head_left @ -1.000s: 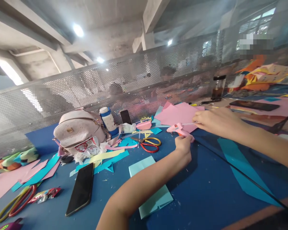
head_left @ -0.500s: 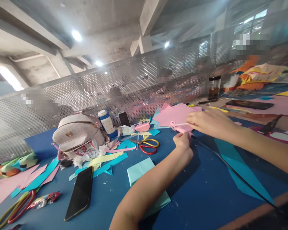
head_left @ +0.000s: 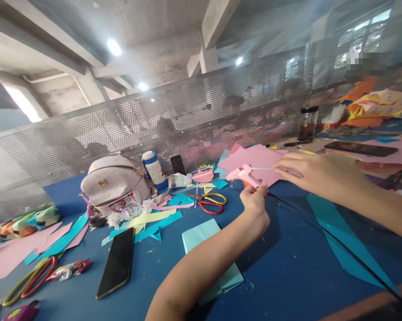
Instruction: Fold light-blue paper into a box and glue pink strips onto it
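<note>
My left hand (head_left: 256,203) is closed round the grip of a small pink glue gun (head_left: 246,174), held just above the blue table (head_left: 281,263). My right hand (head_left: 309,171) pinches a thin clear glue stick (head_left: 263,169) that runs into the back of the gun. A black cord (head_left: 324,238) trails from the gun toward the lower right. Pink paper sheets (head_left: 254,158) lie right behind both hands.
A folded light-blue sheet (head_left: 204,234) lies under my left forearm. Red-and-yellow scissors (head_left: 209,203), a black phone (head_left: 118,263), a beige backpack (head_left: 116,180) and paper scraps sit to the left. A teal paper strip (head_left: 344,240) lies right. A perforated metal screen (head_left: 121,120) backs the table.
The glue gun has been lifted and tilted, nozzle now pointing left and up. My right hand has stayed on the glue stick at its rear. The camera shifted slightly.
</note>
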The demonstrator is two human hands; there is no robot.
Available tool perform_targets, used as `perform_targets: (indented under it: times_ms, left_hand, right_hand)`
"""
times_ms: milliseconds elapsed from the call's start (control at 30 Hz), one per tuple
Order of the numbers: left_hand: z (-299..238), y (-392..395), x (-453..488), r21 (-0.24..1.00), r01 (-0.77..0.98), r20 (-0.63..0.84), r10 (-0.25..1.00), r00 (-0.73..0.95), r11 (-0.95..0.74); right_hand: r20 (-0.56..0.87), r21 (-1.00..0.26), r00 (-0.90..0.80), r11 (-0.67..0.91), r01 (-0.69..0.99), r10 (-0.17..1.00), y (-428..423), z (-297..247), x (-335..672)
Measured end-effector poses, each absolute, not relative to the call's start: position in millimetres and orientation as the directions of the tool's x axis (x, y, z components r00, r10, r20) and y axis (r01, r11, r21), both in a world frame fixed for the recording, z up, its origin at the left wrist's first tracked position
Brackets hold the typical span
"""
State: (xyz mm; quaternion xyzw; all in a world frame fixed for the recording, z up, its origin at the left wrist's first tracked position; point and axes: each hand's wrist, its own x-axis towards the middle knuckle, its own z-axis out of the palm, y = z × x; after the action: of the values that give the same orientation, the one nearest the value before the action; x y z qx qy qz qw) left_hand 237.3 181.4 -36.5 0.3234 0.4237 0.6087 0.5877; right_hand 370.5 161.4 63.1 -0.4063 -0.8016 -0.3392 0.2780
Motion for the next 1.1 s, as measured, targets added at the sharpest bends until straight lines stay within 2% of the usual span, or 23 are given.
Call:
perform_targets:
  times_ms: [200,433,567,733,867,967,1100]
  left_hand:
    - [-39,166,225,0.916,-0.399,0.0,0.993,-0.12,-0.048]
    - [-32,153,219,0.893,-0.416,0.111,0.98,-0.164,-0.17]
    - [-28,151,217,0.888,-0.415,0.139,0.976,-0.17,-0.198]
    - [-31,153,215,0.923,-0.332,0.14,0.973,-0.181,-0.195]
    - [-32,150,214,0.944,-0.252,0.154,0.962,-0.227,-0.211]
    - [-30,146,212,0.951,-0.188,0.189,0.94,-0.283,-0.247]
    - [-29,142,211,0.951,-0.13,0.23,0.921,-0.316,-0.282]
  right_hand:
    - [0.758,0.346,-0.501,0.393,0.852,0.418,155,63,384]
    - [0.785,0.241,-0.431,0.422,0.874,0.445,156,55,389]
    - [0.778,0.245,-0.46,0.467,0.849,0.428,157,53,388]
    - [0.79,0.224,-0.452,0.491,0.842,0.414,153,52,381]
    - [0.789,0.366,-0.513,0.414,0.834,0.338,142,53,376]
    - [0.757,0.458,-0.552,0.319,0.83,0.349,134,54,372]
    - [0.719,0.401,-0.576,0.446,0.8,0.388,132,59,367]
